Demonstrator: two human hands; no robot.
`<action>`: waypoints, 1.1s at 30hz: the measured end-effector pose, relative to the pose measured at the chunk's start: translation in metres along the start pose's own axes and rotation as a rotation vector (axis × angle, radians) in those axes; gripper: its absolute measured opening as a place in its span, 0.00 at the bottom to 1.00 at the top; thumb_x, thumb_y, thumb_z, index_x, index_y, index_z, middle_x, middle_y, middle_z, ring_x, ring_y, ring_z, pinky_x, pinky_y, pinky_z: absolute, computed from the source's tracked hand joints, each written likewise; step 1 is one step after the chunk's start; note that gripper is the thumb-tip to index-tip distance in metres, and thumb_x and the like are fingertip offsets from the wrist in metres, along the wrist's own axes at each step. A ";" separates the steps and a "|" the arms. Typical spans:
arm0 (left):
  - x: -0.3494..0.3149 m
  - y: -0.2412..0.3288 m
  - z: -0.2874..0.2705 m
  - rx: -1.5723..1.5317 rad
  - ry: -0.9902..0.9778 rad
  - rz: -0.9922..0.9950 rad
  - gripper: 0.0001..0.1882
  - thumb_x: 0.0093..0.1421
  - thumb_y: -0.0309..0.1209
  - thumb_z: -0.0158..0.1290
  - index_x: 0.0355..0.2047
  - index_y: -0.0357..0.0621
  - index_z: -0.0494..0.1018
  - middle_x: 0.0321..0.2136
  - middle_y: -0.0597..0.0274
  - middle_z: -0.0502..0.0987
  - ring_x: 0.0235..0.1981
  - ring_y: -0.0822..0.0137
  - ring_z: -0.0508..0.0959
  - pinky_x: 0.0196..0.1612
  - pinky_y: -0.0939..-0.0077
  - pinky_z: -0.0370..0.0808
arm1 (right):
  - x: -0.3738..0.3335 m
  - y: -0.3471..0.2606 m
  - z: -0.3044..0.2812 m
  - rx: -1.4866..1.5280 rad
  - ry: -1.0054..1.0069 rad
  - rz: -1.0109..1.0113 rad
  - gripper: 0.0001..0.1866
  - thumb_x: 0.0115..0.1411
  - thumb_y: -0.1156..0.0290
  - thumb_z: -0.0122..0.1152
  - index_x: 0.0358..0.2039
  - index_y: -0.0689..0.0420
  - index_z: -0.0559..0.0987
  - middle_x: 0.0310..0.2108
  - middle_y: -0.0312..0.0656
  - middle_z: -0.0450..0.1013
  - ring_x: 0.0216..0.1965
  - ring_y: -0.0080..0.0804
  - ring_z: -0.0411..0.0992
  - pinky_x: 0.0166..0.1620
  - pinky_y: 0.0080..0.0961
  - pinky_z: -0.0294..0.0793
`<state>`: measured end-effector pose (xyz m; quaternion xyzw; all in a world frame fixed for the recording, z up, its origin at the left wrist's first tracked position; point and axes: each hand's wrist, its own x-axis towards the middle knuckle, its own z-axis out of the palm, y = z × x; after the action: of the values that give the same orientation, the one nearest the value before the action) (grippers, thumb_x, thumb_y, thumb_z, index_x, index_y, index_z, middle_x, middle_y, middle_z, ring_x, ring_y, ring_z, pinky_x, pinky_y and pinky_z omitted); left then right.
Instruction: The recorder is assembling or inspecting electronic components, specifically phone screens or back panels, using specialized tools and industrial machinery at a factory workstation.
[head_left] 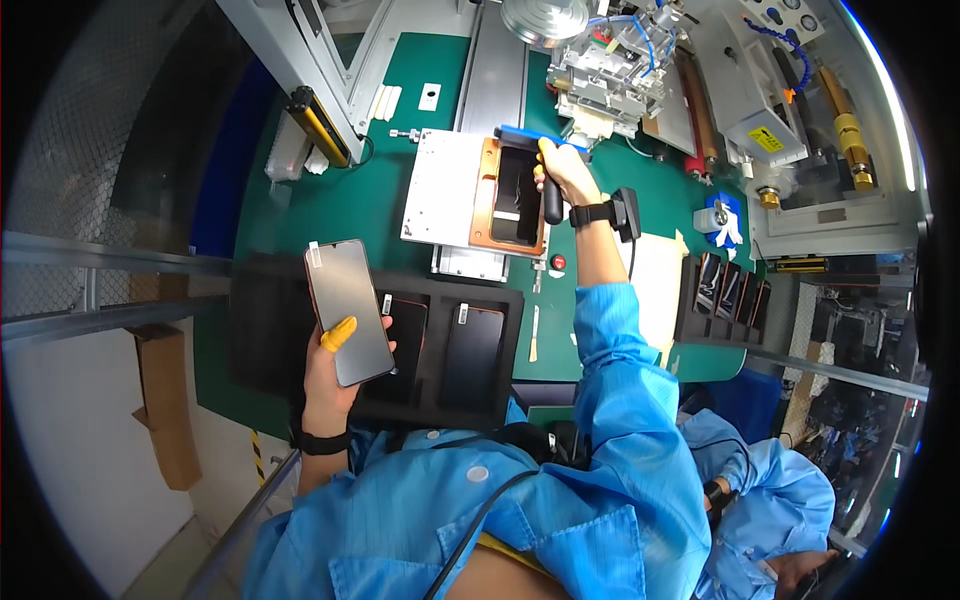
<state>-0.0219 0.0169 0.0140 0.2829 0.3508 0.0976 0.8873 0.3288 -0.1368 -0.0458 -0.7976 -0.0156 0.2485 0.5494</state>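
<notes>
My left hand (pixel 330 372), with a yellow finger cot on the thumb, is closed around a smartphone (pixel 350 290) that has a grey screen and a white tab at its top corner. My right hand (pixel 570 172) grips the black handle of a blue-headed hand roller (pixel 520 134); finger cots show on it too. The roller's long blue head lies over the far end of an orange frame (pixel 483 200). Inside that frame rests a dark, glossy phone (pixel 517 190). Whether the roller touches the phone is hard to see.
A white plate (pixel 432 190) carries the frame on a metal rail. Below it, a black foam tray (pixel 435 365) holds phones; another tray (pixel 690 300) with several stands at right. A metal machine (pixel 610 85) fills the far side. A co-worker's blue sleeve (pixel 785 490) is at lower right.
</notes>
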 end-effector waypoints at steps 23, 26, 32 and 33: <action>-0.009 -0.006 -0.017 0.235 -0.003 0.161 0.22 0.55 0.21 0.46 0.48 0.43 0.54 0.42 0.52 0.68 0.37 0.56 0.75 0.36 0.64 0.76 | -0.176 0.037 -0.018 -0.212 -0.188 0.217 0.14 0.58 0.65 0.46 0.28 0.66 0.67 0.12 0.43 0.66 0.11 0.26 0.66 0.14 0.23 0.64; 0.000 0.014 -0.062 0.609 0.147 0.321 0.19 0.53 0.17 0.45 0.46 0.40 0.57 0.40 0.57 0.68 0.39 0.70 0.70 0.43 0.79 0.68 | -0.187 0.035 -0.035 -0.093 -0.112 0.167 0.10 0.57 0.70 0.44 0.29 0.65 0.65 0.11 0.41 0.65 0.10 0.26 0.64 0.13 0.23 0.63; 0.006 0.006 -0.096 1.143 0.284 0.319 0.26 0.53 0.24 0.48 0.52 0.40 0.54 0.46 0.51 0.63 0.48 0.59 0.61 0.52 0.67 0.56 | -0.170 0.025 -0.027 -0.091 -0.041 0.058 0.12 0.60 0.65 0.44 0.27 0.62 0.65 0.13 0.38 0.64 0.10 0.24 0.63 0.14 0.20 0.63; 0.007 0.005 -0.099 1.348 0.320 0.310 0.27 0.53 0.25 0.48 0.53 0.40 0.53 0.48 0.48 0.60 0.50 0.54 0.58 0.54 0.63 0.53 | -0.171 0.025 -0.024 0.002 -0.053 0.059 0.13 0.60 0.63 0.44 0.27 0.61 0.65 0.14 0.38 0.64 0.10 0.23 0.63 0.14 0.19 0.63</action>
<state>-0.0840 0.0664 -0.0453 0.7992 0.4164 0.0249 0.4327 0.1829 -0.2183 0.0034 -0.7901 -0.0063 0.2857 0.5422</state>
